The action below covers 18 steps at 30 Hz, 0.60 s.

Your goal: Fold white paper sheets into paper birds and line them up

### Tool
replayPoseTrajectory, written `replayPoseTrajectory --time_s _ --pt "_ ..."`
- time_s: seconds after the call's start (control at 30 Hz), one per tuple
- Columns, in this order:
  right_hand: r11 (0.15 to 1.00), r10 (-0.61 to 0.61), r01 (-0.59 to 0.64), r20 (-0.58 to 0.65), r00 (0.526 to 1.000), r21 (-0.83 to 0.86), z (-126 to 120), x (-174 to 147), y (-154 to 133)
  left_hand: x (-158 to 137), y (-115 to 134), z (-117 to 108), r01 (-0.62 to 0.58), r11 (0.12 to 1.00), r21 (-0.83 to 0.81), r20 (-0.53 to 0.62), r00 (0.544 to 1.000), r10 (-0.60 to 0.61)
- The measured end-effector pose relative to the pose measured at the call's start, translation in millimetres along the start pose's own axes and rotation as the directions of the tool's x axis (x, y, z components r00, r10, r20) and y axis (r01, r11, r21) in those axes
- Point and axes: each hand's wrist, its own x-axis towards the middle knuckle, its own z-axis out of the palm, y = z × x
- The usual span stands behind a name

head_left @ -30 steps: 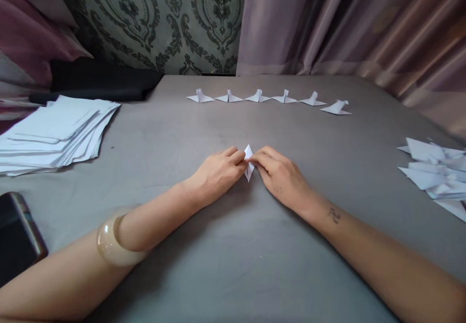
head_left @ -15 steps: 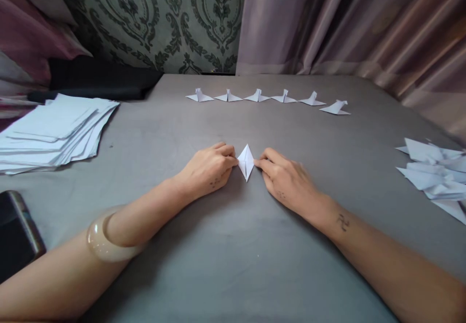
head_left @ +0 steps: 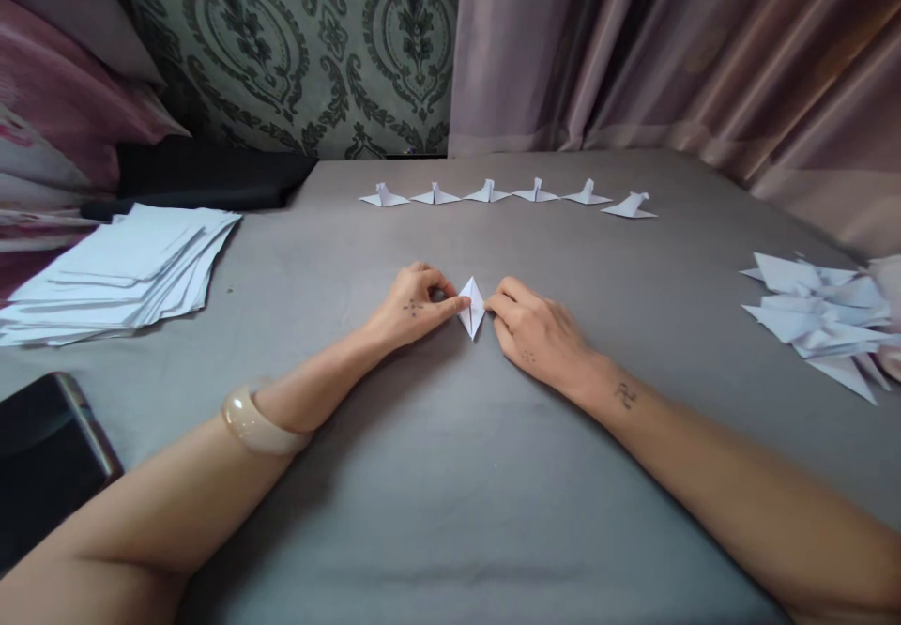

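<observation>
A small white folded paper diamond (head_left: 474, 321) stands on end between my two hands, just above or on the grey surface; I cannot tell which. My left hand (head_left: 420, 302) pinches its left corner, the thumb lying across the paper's face. At the right corner, my right hand (head_left: 533, 325) grips the edge with its fingertips, the fingers curled together. A crease runs down the middle of the diamond. A pale bangle (head_left: 264, 426) circles the left forearm.
Several white folded paper birds (head_left: 488, 191) stand in a row at the back. Stacked white paper sheets (head_left: 127, 264) lie at left, by a black cloth (head_left: 211, 173). A dark phone (head_left: 56, 461) is at lower left. More folded paper pieces (head_left: 817, 311) are heaped at right.
My left thumb has moved from the diamond's left edge onto its face, and the left hand has turned. The right hand keeps its grip. The whole view has shifted slightly.
</observation>
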Motion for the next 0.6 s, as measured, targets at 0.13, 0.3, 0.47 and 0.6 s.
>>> replayPoseTrajectory --time_s 0.13,0.3,0.47,0.6 --pt "0.964 0.1 -0.068 -0.112 0.989 0.258 8 6 5 0 -1 3 -0.024 0.998 -0.056 0.003 1.0 0.024" --pt "0.734 0.372 -0.09 -0.288 0.882 0.673 10 16 11 -7 5 4 -0.032 0.889 -0.457 -0.062 0.998 0.004" --pt "0.674 0.345 0.074 -0.402 0.848 0.735 1 14 4 -18 16 5 -0.291 0.878 -0.38 -0.337 0.928 0.161" --pt "0.698 0.239 0.164 -0.443 0.864 0.697 -3 10 -3 -25 21 6 -0.388 0.9 -0.197 -0.396 0.871 0.289"
